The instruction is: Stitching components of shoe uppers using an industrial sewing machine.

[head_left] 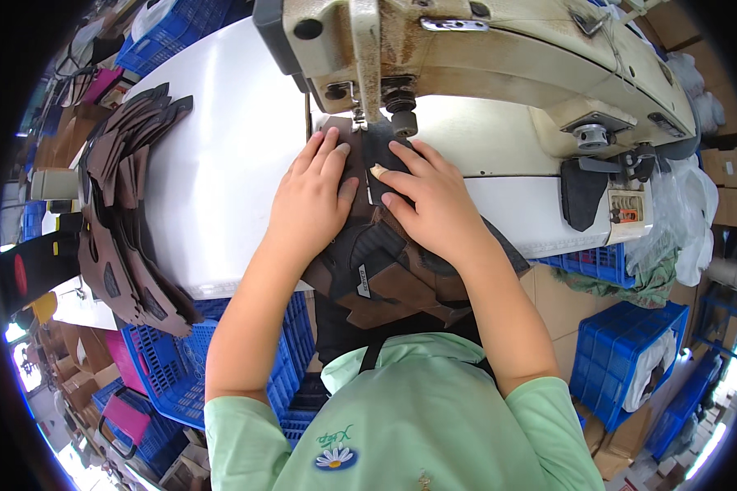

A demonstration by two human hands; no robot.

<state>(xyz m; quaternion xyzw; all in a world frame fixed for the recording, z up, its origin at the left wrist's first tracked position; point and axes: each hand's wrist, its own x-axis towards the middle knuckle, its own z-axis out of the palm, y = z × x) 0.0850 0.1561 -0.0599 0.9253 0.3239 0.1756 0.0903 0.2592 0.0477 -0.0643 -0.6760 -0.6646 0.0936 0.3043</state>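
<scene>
A cream sewing machine [475, 69], stained with rust, spans the top of the view. Below its presser foot [359, 119] lies the front end of a brown and black stitched workpiece [389, 278], which looks like a shoe upper and hangs over the table edge towards my lap. My left hand [307, 192] rests flat on its brown left side, fingers stretched towards the foot. On the black part to the right, my right hand [438, 200] presses with spread fingers; one fingertip wears a pale wrap. The needle tip is too small to make out.
A pile of brown cut pieces [123, 213] hangs over the left end of the white table [213, 164]. One black piece [581, 195] lies at the right. Blue crates [168, 372] stand below the table on the left; another blue crate [618, 360] is at the right.
</scene>
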